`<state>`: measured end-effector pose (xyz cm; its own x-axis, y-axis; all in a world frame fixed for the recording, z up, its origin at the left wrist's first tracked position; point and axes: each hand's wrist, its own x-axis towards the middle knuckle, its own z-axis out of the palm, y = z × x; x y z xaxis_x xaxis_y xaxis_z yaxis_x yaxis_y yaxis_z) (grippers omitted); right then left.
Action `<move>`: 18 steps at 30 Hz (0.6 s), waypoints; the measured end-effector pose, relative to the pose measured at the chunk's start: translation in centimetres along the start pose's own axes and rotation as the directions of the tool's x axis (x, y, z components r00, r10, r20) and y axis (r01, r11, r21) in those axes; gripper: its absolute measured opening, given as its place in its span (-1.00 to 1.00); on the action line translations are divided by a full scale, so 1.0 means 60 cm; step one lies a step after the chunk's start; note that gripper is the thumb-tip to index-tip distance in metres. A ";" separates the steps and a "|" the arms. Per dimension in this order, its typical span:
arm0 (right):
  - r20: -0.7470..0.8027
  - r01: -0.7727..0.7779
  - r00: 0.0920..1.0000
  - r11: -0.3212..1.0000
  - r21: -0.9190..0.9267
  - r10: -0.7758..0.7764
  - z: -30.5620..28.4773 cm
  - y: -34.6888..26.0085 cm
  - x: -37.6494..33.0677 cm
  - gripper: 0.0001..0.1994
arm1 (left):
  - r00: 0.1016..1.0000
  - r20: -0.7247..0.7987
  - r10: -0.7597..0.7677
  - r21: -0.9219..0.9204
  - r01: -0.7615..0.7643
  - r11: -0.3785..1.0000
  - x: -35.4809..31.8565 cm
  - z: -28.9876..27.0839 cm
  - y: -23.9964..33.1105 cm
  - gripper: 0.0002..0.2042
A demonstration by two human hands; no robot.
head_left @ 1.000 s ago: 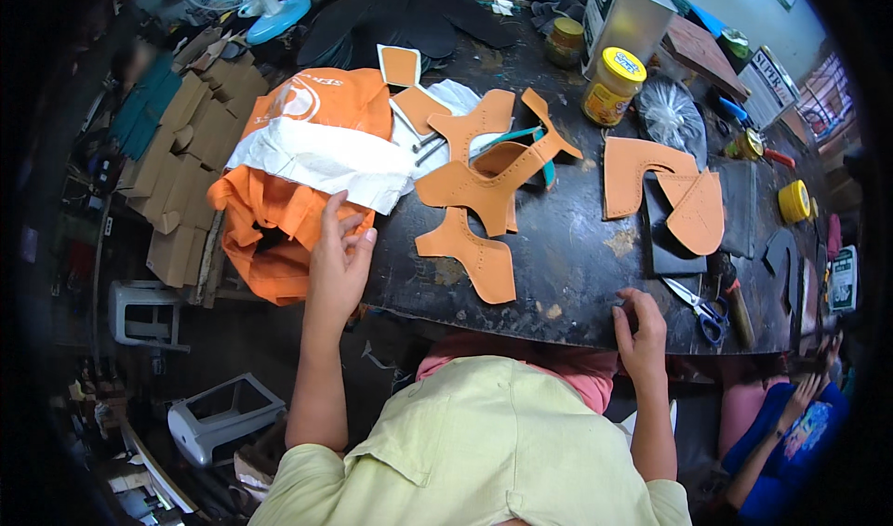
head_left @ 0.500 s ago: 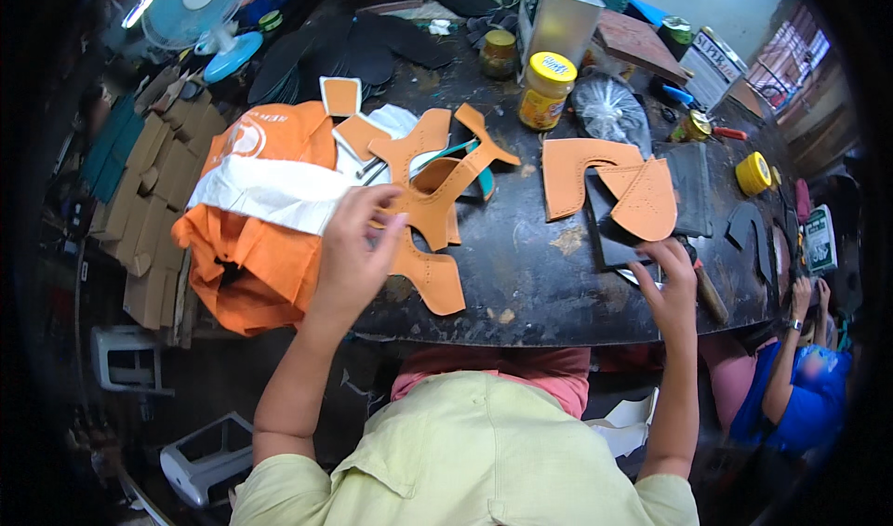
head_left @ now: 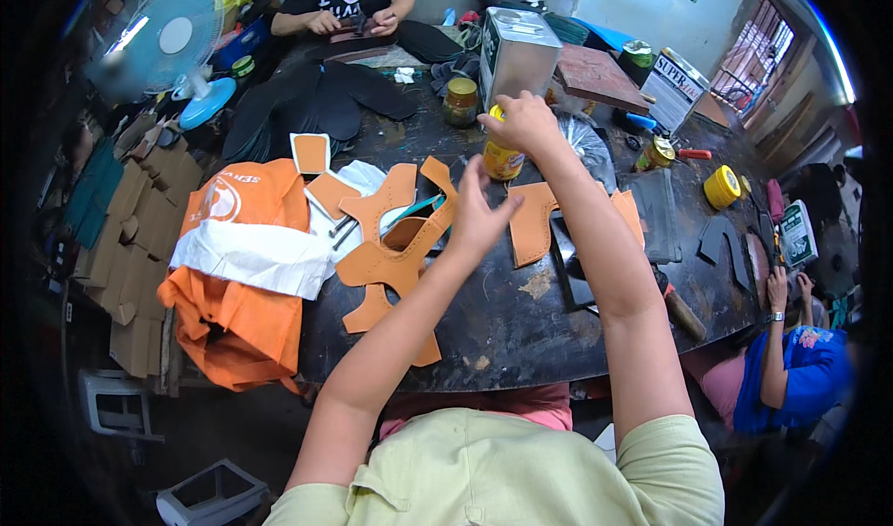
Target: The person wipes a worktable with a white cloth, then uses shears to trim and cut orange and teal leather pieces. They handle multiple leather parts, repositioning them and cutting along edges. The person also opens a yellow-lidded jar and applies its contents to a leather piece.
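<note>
My right hand [head_left: 526, 121] reaches across the table with its fingers curled over the yellow lid of a jar [head_left: 503, 163]. Just below the jar is my left hand [head_left: 481, 217], fingers and thumb apart, holding nothing. Orange leather shoe pieces [head_left: 377, 264] with punched holes lie left of that hand, some on white material. More orange leather [head_left: 532, 224] sits right of it, partly hidden by my right forearm. Under that forearm a dark flat block [head_left: 569, 264] shows in part.
An orange cloth bag [head_left: 237, 317] lies at the table's left edge. Behind the jar stand a metal tin [head_left: 521, 56] and a small dark jar [head_left: 460, 103]. A hammer [head_left: 684, 312] lies near the right front edge. Two other people work at the far side and right.
My right hand has moved from the dark block up to the jar's lid. My left hand has left the leather pieces and come right, toward the jar. The view has shifted.
</note>
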<state>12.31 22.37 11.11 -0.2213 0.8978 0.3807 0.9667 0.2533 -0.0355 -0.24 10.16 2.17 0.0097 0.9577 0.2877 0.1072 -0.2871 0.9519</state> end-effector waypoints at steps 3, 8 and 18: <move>0.013 0.095 0.995 0.995 -0.014 -0.095 -0.017 -0.016 -0.022 -0.35 | 0.990 -0.111 0.086 0.218 -0.060 0.974 0.074 0.018 -0.025 -0.02; 0.075 0.087 0.994 0.987 -0.132 -0.078 -0.048 -0.040 -0.055 -0.29 | 0.982 -0.102 0.156 0.119 -0.143 0.983 0.106 0.040 -0.048 -0.25; 0.106 0.434 0.894 0.900 0.027 -0.435 -0.075 0.001 -0.046 -0.56 | 0.989 0.005 0.150 0.254 -0.146 0.956 0.116 0.023 -0.057 -0.18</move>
<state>13.53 18.28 14.19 -0.6317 0.7312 0.2576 0.7708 0.6278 0.1082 0.85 17.85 0.77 0.0308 0.9039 0.4265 0.3538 -0.4090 0.8412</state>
